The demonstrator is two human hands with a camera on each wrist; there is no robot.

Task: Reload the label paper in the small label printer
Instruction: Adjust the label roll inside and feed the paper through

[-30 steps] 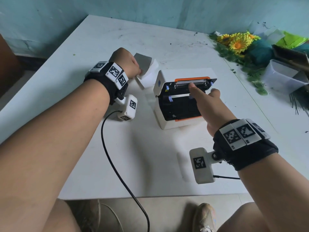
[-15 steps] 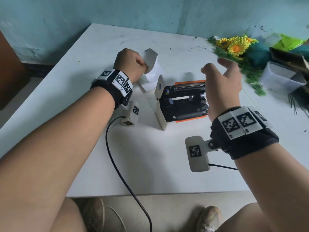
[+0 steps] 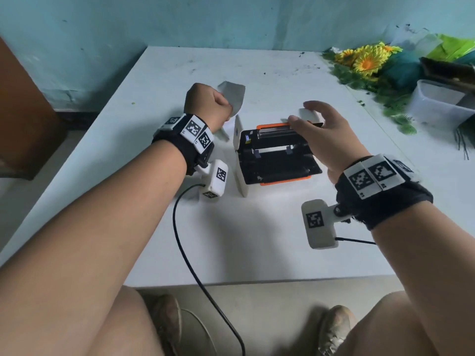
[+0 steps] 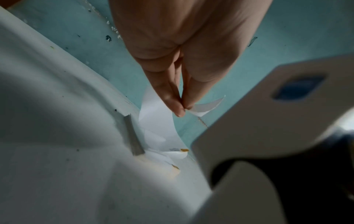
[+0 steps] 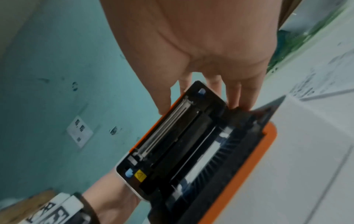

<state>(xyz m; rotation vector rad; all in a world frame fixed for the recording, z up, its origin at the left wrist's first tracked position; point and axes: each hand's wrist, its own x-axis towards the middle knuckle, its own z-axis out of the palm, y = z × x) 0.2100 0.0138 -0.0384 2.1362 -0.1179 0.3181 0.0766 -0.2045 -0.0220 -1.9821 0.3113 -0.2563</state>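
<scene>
The small white label printer (image 3: 279, 167) with orange trim stands mid-table, its lid (image 3: 276, 132) raised at the back and the black paper bay showing. My right hand (image 3: 321, 129) grips the lid's top edge, thumb on the orange rim and fingers over its back. In the right wrist view the lid (image 5: 182, 136) shows its roller bar, with my fingers (image 5: 235, 97) behind it. My left hand (image 3: 208, 104), just left of the printer, pinches a strip of white label paper (image 3: 232, 95). The left wrist view shows that paper (image 4: 159, 125) trailing from the fingertips (image 4: 179, 109) down to the table.
The white table (image 3: 257, 240) ends close to my knees. Artificial sunflowers (image 3: 365, 60) and a clear plastic box (image 3: 437, 104) crowd the back right. A black cable (image 3: 185, 253) runs off the front edge. Brown furniture (image 3: 20, 124) stands at the left.
My right hand left the inside of the printer, rose, and now grips the top of the lid. My left hand lifted the paper strip a little.
</scene>
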